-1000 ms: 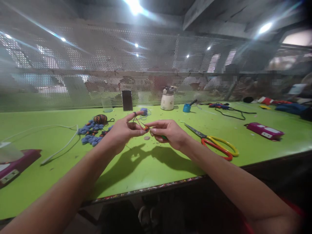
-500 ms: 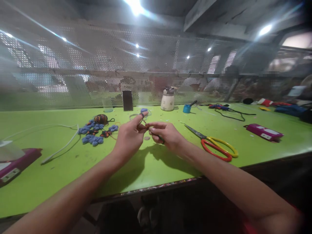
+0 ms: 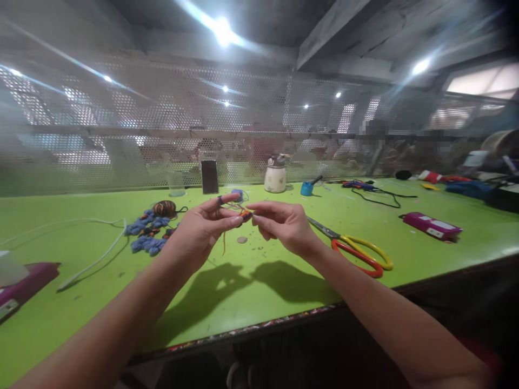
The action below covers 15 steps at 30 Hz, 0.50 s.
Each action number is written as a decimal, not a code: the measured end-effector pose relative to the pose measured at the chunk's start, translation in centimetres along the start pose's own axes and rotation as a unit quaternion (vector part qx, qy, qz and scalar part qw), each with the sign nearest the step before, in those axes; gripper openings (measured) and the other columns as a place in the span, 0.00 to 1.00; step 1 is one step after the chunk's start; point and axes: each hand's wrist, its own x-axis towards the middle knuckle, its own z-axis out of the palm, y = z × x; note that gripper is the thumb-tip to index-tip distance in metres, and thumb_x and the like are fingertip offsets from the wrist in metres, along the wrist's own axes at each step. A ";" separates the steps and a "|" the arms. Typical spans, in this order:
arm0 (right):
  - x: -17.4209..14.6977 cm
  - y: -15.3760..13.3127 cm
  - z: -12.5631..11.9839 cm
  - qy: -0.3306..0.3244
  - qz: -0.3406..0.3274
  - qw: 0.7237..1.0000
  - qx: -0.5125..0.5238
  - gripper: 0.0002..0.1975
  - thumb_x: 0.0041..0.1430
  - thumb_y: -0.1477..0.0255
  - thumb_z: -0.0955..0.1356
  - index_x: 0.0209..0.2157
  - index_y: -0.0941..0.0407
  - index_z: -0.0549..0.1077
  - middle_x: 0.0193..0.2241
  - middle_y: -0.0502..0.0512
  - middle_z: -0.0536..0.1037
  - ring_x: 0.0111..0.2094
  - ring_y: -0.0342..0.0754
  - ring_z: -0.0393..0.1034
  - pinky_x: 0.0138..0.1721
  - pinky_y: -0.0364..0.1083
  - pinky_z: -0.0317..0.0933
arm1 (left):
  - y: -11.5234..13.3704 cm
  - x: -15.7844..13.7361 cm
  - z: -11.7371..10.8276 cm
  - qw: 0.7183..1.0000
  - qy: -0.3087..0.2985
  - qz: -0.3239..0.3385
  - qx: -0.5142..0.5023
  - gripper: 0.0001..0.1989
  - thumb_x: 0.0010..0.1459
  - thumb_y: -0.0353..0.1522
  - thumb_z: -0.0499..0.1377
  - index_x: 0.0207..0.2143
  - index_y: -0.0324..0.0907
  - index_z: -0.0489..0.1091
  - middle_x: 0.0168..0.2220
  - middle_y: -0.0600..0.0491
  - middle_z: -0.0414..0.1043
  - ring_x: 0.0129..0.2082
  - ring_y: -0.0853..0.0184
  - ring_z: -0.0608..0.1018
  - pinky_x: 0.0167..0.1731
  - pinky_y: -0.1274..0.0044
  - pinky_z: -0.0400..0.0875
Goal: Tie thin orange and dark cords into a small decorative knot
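Observation:
Between the thumb and fingers of my left hand (image 3: 205, 224) is a small orange-and-dark crochet piece (image 3: 245, 215). Loose yarn runs up over a raised finger, and an orange strand (image 3: 224, 244) hangs below. My right hand (image 3: 281, 221) is closed, its thumb and index fingertips pinching the right edge of the piece. Behind the fingers lies a blue yarn ball (image 3: 237, 193). To the left, blue and dark crocheted flowers (image 3: 148, 244) rest beside a striped yarn ball (image 3: 164, 208).
Large scissors (image 3: 357, 248) with red and yellow handles lie right of my hands. A phone (image 3: 210, 177), a bottle (image 3: 275, 174) and a blue pot (image 3: 307, 188) stand at the back. Purple power strips (image 3: 432, 225) sit on both sides; a white cable (image 3: 97, 262) crosses the left.
The view has tilted up slightly. My left hand has turned and opened outward, showing the orange piece. The green tool end visible in my right hand before is no longer in sight.

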 end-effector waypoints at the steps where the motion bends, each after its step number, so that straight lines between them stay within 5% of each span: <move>1: 0.0 0.0 -0.1 -0.004 -0.016 1.000 -0.027 0.12 0.54 0.72 0.71 0.42 0.56 0.79 0.23 0.49 0.72 0.18 0.37 0.61 0.19 0.41 0.57 | 0.1 0.0 0.0 1.000 0.004 0.003 0.005 0.24 0.40 0.21 0.70 0.43 0.37 0.75 0.24 0.54 0.79 0.31 0.67 0.79 0.44 0.72 0.69; 9: 0.4 -0.3 -1.5 -0.031 -0.132 0.969 -0.207 0.09 0.59 0.74 0.68 0.40 0.56 0.79 0.27 0.52 0.73 0.22 0.39 0.63 0.25 0.44 0.61 | 0.3 0.0 -0.3 0.999 -0.002 0.033 0.025 0.24 0.42 0.23 0.70 0.44 0.38 0.74 0.25 0.55 0.79 0.31 0.69 0.78 0.42 0.73 0.70; 15: 0.6 -0.8 -2.0 -0.050 -0.159 0.953 -0.255 0.10 0.60 0.75 0.67 0.40 0.55 0.79 0.27 0.53 0.74 0.27 0.43 0.67 0.30 0.46 0.62 | 0.1 0.0 -0.5 0.998 -0.002 0.040 0.045 0.25 0.41 0.23 0.70 0.45 0.38 0.74 0.25 0.54 0.79 0.31 0.66 0.79 0.43 0.72 0.70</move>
